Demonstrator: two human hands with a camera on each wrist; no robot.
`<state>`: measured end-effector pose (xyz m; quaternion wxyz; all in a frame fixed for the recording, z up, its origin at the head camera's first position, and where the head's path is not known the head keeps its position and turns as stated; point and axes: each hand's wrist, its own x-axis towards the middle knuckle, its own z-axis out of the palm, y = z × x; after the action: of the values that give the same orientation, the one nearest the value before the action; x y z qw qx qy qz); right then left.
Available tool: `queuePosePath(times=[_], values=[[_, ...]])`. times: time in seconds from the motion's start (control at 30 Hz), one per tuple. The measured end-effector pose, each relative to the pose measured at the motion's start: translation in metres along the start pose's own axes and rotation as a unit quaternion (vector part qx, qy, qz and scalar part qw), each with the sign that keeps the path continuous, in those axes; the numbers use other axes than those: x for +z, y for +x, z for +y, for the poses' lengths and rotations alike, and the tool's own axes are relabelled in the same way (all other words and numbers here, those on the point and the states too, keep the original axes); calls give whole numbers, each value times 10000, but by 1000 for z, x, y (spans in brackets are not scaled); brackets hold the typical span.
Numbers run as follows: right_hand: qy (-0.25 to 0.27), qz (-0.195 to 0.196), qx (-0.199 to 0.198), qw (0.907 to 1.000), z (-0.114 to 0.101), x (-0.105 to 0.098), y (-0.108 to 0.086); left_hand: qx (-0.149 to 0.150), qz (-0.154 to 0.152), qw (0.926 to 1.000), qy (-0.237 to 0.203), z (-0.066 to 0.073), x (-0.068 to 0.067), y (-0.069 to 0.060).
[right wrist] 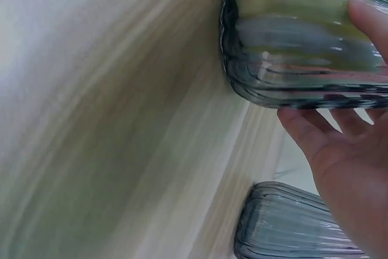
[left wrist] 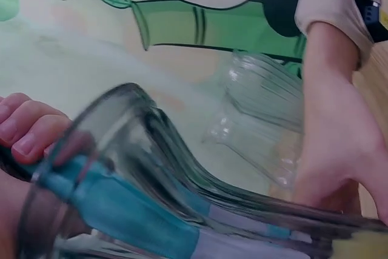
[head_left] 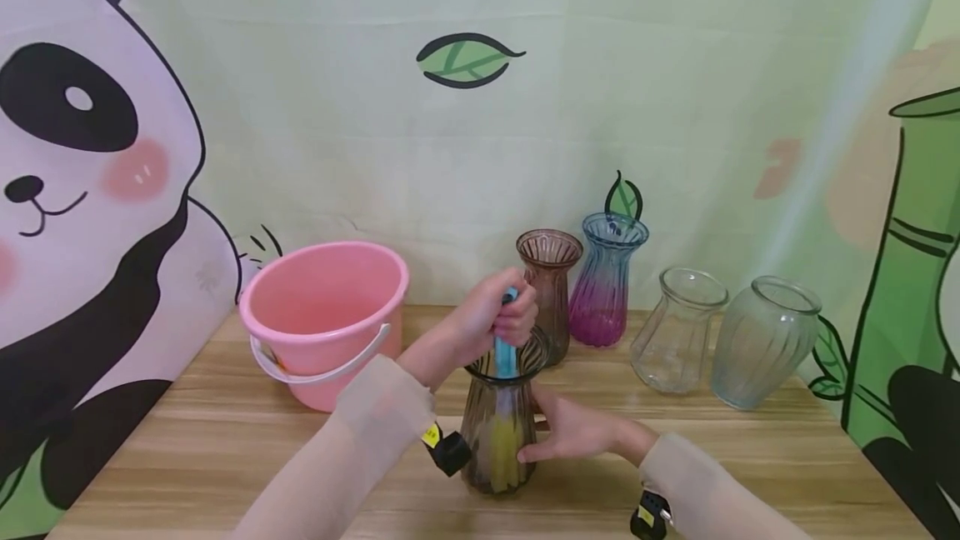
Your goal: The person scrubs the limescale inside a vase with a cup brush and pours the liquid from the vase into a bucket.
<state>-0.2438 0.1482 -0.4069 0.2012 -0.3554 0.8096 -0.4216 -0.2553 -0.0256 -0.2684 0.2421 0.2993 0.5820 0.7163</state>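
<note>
A smoky grey ribbed glass vase [head_left: 480,440] is upright at the front middle of the table. My left hand [head_left: 495,319] grips the blue handle of a bottle brush [head_left: 506,359] above the vase's mouth. Through the glass, the brush's yellow head [right wrist: 291,1] shows low inside the vase. My right hand [head_left: 581,427] holds the vase's lower body from the right, its thumb on the near side and fingers behind. In the left wrist view, the blue handle [left wrist: 139,210] runs down through the flared rim.
A pink bucket [head_left: 322,340] with a white handle stands at the left. Behind the grey vase are a brown vase [head_left: 551,286] and a blue-purple vase [head_left: 600,294]. Two clear glass vases [head_left: 675,344] stand at the right. A printed cloth backdrop [head_left: 480,173] hangs behind the table.
</note>
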Motion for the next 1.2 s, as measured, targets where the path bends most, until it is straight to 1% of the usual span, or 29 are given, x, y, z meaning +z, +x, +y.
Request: queuePosePath(times=[0.1,0.17,0.3,0.4,0.47,0.57,0.63,0.67,0.73,0.8,0.87,0.97,1.03,1.2], values=[[248,40,-83,9997,1,3,1,81,59,9999,-14,3,-1,-4],[379,53,-134,9992,1,4,1,121,44,9999,-27,5,-1,-6],[545,76,-160,9984,1,5,1,141,-7,9998,-106,17,2,-4],[593,128,-149,9980,2,6,0,148,1,9997,-170,32,5,-1],[615,183,-141,9978,2,7,0,279,22,9995,-139,45,6,0],[638,234,-84,9977,1,9,0,602,113,9981,-81,67,7,-1],[676,258,-8,9974,1,9,0,752,137,9971,17,79,8,-2],[703,269,40,9972,1,9,0,782,130,9968,38,83,8,-2],[704,315,142,9969,0,9,-1,798,92,9967,73,87,9,-3],[682,356,155,9969,0,10,-1,779,65,9969,91,87,9,-4],[631,389,132,9972,0,10,-1,848,72,9964,56,84,8,-5],[526,428,30,9977,1,9,1,841,99,9964,-29,76,6,-5],[471,442,-9,9979,1,9,1,730,66,9973,-94,66,5,-5],[457,454,-57,9979,2,9,1,432,48,9988,-213,33,3,-4]])
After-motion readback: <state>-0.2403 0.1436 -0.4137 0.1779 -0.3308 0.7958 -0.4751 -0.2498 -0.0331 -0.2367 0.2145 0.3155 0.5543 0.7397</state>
